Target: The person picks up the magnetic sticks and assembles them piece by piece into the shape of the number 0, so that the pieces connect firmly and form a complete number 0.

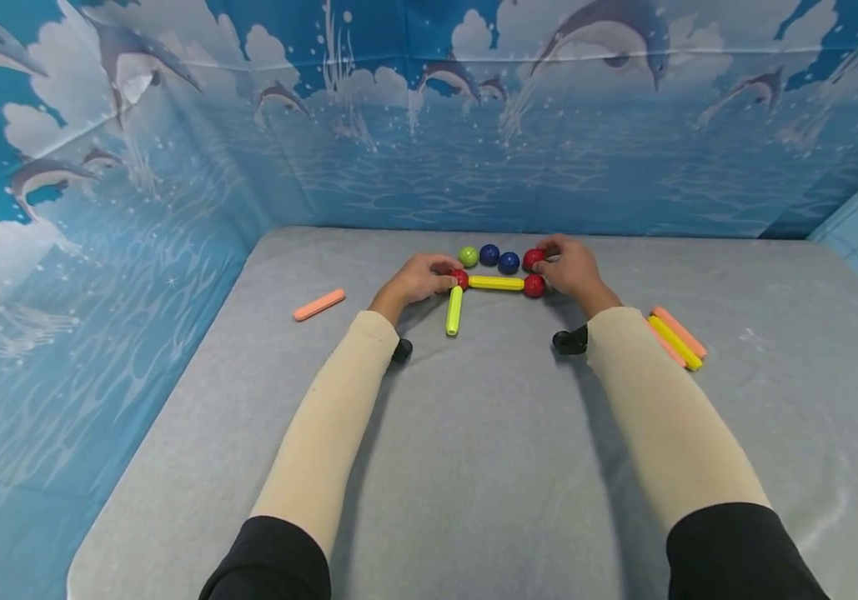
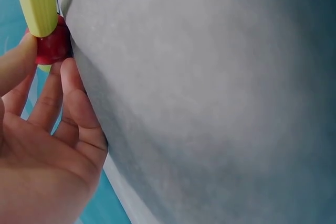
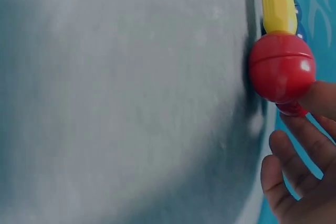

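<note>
My left hand [image 1: 419, 279] pinches a red ball [image 1: 461, 279] between thumb and fingers. From that ball a yellow-green rod [image 1: 454, 312] points toward me, and a yellow rod [image 1: 496, 283] runs right to a second red ball [image 1: 534, 286]. In the left wrist view, the yellow-green rod [image 2: 37, 3] meets the red ball [image 2: 54, 50] beside the thumb. My right hand [image 1: 573, 268] holds a third red ball [image 1: 533, 259] just behind the second one. The right wrist view shows the second red ball [image 3: 281, 69] mostly covering the held one [image 3: 292, 109].
A green ball [image 1: 468, 257] and two blue balls [image 1: 489, 254] line up behind the yellow rod. One orange rod [image 1: 319, 305] lies on the grey table [image 1: 489, 467] at left. Orange and yellow rods [image 1: 674, 342] lie beside my right forearm. A dolphin-printed curtain [image 1: 429, 167] hangs behind.
</note>
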Tool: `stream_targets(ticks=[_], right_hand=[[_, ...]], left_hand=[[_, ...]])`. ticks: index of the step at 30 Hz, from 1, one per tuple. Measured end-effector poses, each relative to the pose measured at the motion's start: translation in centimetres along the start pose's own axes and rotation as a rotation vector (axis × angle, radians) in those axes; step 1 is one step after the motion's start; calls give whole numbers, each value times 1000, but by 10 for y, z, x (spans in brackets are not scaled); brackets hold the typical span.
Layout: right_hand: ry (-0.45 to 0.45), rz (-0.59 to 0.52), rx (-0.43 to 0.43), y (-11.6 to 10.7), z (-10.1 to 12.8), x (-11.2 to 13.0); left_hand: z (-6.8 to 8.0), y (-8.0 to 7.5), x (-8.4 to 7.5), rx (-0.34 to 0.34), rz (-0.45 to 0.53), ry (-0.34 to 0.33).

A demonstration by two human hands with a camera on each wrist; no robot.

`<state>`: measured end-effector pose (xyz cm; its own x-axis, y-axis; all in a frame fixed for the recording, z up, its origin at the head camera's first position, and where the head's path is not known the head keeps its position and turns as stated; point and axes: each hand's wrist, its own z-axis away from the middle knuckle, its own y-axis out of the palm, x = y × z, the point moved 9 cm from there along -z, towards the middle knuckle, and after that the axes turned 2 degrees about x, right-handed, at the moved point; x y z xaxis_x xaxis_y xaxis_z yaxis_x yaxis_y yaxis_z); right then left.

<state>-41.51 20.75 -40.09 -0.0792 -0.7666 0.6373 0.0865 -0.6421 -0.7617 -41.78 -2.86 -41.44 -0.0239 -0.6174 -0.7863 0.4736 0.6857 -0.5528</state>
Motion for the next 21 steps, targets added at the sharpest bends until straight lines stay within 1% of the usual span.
stream_targets(ticks=[6,13,16,18,21], right_hand=[[-151,135,-15,-12,9,18],[-338,244,-15,-20,37,36],[-429,258,-29,-17,54,44],[-482,249,-35,-12,68,49],[-527,213,-11,0,90,56]], left_hand=[[-1,0,0,6,6,-1],[2,2,-1,2,-7,10],[4,2,1,1,6,3],[5,2,1,-1,16,1],[4,3,-2,3,15,-4]])
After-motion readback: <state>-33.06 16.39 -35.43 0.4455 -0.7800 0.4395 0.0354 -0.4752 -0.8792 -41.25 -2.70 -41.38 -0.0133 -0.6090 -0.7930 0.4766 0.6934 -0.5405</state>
